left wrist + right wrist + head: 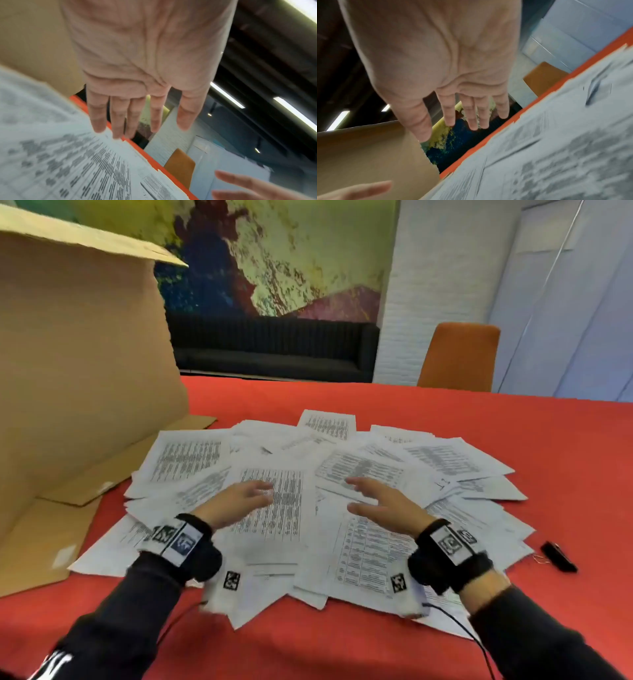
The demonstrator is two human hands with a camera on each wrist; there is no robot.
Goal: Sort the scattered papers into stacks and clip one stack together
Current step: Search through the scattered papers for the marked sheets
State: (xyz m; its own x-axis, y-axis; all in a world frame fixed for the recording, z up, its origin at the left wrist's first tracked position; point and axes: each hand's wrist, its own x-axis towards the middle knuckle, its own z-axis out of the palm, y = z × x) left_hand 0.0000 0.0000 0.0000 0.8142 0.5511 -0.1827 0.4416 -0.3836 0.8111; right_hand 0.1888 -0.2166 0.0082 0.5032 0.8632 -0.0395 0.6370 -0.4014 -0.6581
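Several printed white papers (346, 474) lie fanned in a loose overlapping heap on the red table (513, 433). My left hand (239, 498) hovers just above a sheet of dense text at the heap's middle, fingers (120, 119) straight and spread, holding nothing. My right hand (380, 501) hovers a little to its right above a table-printed sheet, fingers (471, 115) also straight and apart. The paper heap (60, 162) fills the lower left of the left wrist view, and the paper heap (556, 148) the lower right of the right wrist view. A black binder clip (558, 556) lies on the table right of the heap.
A large open cardboard box (78, 371) stands at the left, its flaps (44, 542) flat on the table under the heap's left edge. An orange chair (459, 357) stands beyond the far edge, with a dark sofa (274, 347) behind. A small wire clip (540, 558) lies beside the binder clip.
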